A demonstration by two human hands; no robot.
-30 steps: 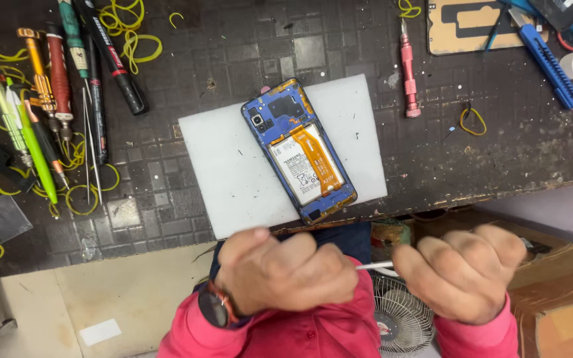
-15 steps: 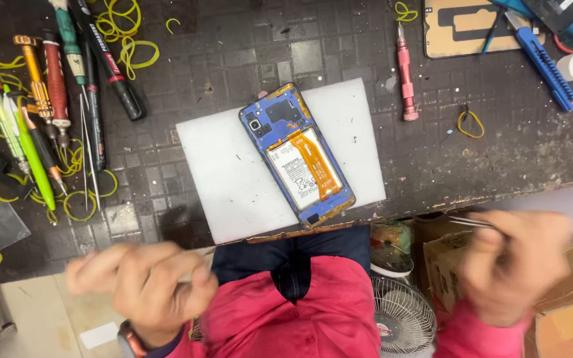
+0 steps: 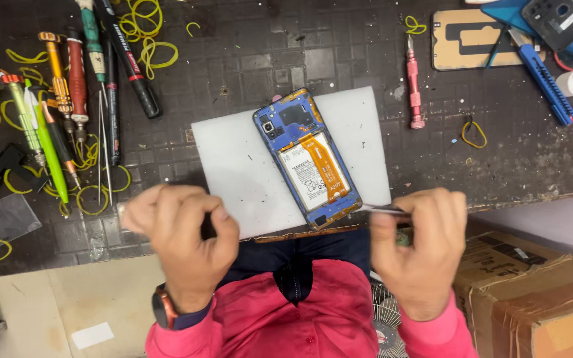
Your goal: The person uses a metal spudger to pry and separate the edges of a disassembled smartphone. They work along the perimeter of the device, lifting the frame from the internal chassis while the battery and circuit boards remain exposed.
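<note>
1. The right hand (image 3: 422, 248) is curled shut around thin metal tweezers (image 3: 382, 209), their tip pointing at the lower end of the opened blue phone (image 3: 306, 159).
2. The left hand (image 3: 184, 242) is loosely curled and holds nothing.
3. The phone lies back-open on a white mat (image 3: 233, 172), between the hands and just beyond them.
4. Screwdrivers (image 3: 67, 86) lie on the worktop (image 3: 247, 59), well beyond the left hand.
</note>
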